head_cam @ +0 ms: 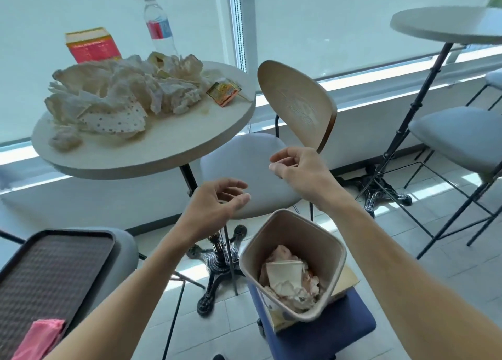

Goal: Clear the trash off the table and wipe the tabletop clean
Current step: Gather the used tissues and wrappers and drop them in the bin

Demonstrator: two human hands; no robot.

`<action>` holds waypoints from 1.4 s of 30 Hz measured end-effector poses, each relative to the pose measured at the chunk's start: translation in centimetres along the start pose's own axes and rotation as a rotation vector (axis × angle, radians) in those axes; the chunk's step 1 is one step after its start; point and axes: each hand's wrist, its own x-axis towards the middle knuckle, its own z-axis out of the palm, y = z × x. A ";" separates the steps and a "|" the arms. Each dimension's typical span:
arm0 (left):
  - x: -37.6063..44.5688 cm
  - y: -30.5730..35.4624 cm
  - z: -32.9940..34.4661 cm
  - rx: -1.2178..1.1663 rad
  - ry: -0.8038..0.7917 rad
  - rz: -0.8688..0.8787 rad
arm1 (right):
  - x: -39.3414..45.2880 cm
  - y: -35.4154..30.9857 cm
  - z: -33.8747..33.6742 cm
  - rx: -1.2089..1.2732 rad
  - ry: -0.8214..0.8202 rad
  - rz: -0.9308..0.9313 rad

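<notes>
Near, 7 o'clock: one dark textured tray carrying one pink cloth. 5 o'clock: one beige plastic bin on a blue stool, holding crumpled paper and one cup. Two bare hands above it, both empty: left hand loosely spread, right hand fingers curled with a narrow gap. Far, 10 o'clock from the hands, well apart: one round white table with a heap of crumpled paper wrappers, one small orange carton, one red box, one clear water bottle.
</notes>
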 end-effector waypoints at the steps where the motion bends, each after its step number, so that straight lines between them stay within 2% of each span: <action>1: 0.0 0.8 -1.5 -0.002 0.035 0.033 | 0.4 -1.0 0.5 -0.004 -0.007 -0.027; 6: -0.1 3.9 -9.2 0.007 0.173 0.148 | 2.7 -6.8 3.4 -0.008 -0.027 -0.157; 15: 0.5 3.3 -20.6 0.029 0.390 0.172 | 6.5 -14.8 10.5 -0.063 -0.090 -0.336; 18: 1.0 2.0 -23.6 -0.005 0.445 0.134 | 7.7 -15.9 13.5 -0.132 -0.126 -0.338; 21: 1.9 0.5 -25.7 -0.035 0.483 0.092 | 8.8 -16.3 16.3 -0.202 -0.204 -0.251; 25: 2.9 -1.5 -26.8 -0.022 0.512 0.076 | 9.9 -16.3 18.9 -0.343 -0.216 -0.253; 28: 3.6 -2.5 -26.9 0.025 0.510 0.072 | 10.1 -16.2 19.6 -0.361 -0.174 -0.277; 32: 4.4 -3.4 -27.0 0.017 0.489 0.061 | 9.9 -16.2 18.8 -0.412 -0.114 -0.324; 35: 4.8 -3.5 -26.8 0.009 0.460 0.078 | 9.6 -16.6 17.6 -0.441 -0.140 -0.281; 39: 5.0 -2.7 -26.6 0.000 0.447 0.141 | 9.3 -17.3 15.2 -0.381 -0.183 -0.160; 42: 4.9 -2.0 -26.4 -0.003 0.357 0.247 | 9.2 -18.4 13.8 -0.257 -0.192 -0.117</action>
